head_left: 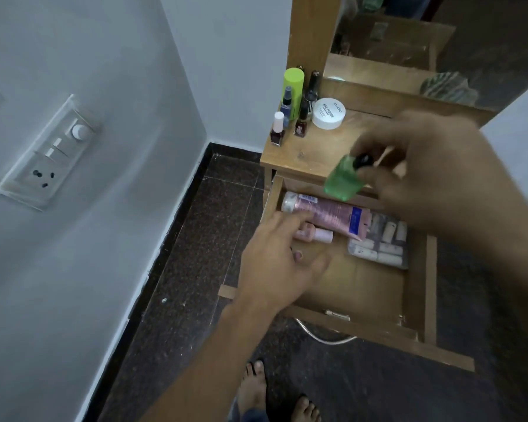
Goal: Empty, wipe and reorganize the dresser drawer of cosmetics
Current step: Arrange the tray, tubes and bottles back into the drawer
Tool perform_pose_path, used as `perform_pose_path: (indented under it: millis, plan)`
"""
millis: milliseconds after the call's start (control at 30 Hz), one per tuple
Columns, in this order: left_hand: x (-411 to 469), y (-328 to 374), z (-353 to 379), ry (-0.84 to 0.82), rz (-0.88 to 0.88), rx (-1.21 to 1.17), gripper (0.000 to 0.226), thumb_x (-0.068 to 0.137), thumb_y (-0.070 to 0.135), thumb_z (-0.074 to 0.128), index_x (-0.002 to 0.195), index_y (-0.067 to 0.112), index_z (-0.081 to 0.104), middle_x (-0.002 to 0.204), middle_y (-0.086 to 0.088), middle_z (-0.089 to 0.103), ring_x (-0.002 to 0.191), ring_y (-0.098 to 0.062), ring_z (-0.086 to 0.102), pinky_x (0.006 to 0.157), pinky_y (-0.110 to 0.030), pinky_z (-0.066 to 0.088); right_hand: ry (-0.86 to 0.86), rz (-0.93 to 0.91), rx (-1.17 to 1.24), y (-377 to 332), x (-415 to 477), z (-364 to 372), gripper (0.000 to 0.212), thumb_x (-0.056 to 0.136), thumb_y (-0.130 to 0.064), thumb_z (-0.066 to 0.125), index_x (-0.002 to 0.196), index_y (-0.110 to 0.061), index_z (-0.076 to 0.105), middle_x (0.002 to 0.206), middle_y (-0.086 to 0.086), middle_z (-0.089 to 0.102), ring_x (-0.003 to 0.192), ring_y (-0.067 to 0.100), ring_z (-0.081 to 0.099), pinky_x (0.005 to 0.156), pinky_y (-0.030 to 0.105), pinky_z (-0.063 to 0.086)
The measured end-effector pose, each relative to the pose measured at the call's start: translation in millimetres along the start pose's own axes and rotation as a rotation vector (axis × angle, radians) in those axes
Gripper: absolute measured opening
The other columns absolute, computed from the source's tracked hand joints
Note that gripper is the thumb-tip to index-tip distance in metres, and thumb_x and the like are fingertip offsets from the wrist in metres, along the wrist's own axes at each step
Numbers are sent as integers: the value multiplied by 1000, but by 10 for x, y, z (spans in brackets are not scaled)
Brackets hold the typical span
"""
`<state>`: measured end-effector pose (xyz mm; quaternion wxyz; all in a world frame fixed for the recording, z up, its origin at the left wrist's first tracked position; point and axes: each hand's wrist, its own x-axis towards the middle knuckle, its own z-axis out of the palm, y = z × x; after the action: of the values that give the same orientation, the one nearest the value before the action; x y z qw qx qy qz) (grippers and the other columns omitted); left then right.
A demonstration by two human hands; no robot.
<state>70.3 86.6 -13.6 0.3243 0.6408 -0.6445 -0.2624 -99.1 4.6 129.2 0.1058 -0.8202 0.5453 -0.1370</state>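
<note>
The wooden dresser drawer [372, 287] stands pulled out. Inside it lie a pink tube [333, 213], a small pink bottle [316, 233] and a clear bag of pale rolled items [384, 240]. My right hand [433, 172] pinches a small green bottle [342, 181] by its black cap, above the drawer's back edge. My left hand [282, 257] reaches into the drawer with spread fingers, its fingertips at the pink tube and pink bottle. Its thumb points toward the bare drawer floor.
On the dresser top [314, 147] stand a lime can [294, 83], a blue spray bottle [286, 103], two dark nail polish bottles [277, 130], and a white jar [329, 112]. A mirror [409, 47] rises behind. A wall socket panel [48, 153] is left; my feet [275, 394] are below.
</note>
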Motion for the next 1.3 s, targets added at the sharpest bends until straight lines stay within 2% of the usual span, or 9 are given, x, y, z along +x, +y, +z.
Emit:
perform_pose_path:
  millis: [200,367,500,633,733,867,1067,1200,1300]
  plan:
    - [-478,70,238,-36,-74,223,49,74,62,74,107,26,70,99,11,66,97,-15,59,82,-33,50,-124,83,70,18,-685,662,19,83,-19,76,98,-30,73,97,-8,62,89,22,63,74,39,52]
    - [-746,33,393,101,-190,295,35,73,50,81,94,24,72,91,10,68,89,-17,62,70,-34,55,-204,96,69,11,-931,1063,22,84,-20,74,103,-30,70,101,-10,59,93,20,62,72,41,55]
    - [-792,3,371,107,-224,293,29,75,43,76,96,23,74,91,9,70,87,-19,62,71,-35,55,-290,104,49,-9,-985,1244,19,87,-25,71,105,-31,69,110,-11,59,97,20,63,78,42,57]
    - [-768,38,338,64,-216,344,26,75,36,81,97,23,77,88,6,74,84,-21,63,67,-34,54,-351,95,47,-20,-1002,1359,27,83,-19,69,105,-35,69,105,-13,57,94,18,62,72,37,55]
    - [-731,73,301,3,-232,373,24,79,39,73,100,26,76,91,6,73,90,-21,61,69,-36,54,-387,89,31,-10,-1002,1428,27,81,-15,67,101,-34,69,100,-11,55,91,17,61,67,33,52]
    - [-689,80,278,-61,-290,362,27,86,40,58,106,29,73,98,9,71,99,-19,56,74,-35,52,-409,104,56,24,-1006,1509,24,81,-16,66,98,-32,68,98,-11,54,89,17,61,66,34,52]
    - [-683,88,239,-87,-319,328,26,87,35,56,108,31,71,99,10,70,99,-17,55,73,-35,51,-373,119,125,-2,-1032,1580,25,81,-12,68,97,-31,69,95,-11,54,85,18,62,65,37,53]
    - [-693,77,219,-100,-299,292,28,88,35,55,111,32,71,100,13,69,97,-15,54,76,-31,51,-359,112,98,31,-1048,1545,22,84,-25,71,103,-35,67,98,-14,56,88,11,62,66,27,50]
    - [-643,83,175,-66,-298,200,30,88,33,57,114,31,72,102,13,69,100,-13,57,82,-31,52,-333,115,88,66,-923,1382,38,82,-42,75,118,-41,64,107,-19,57,89,5,58,69,22,45]
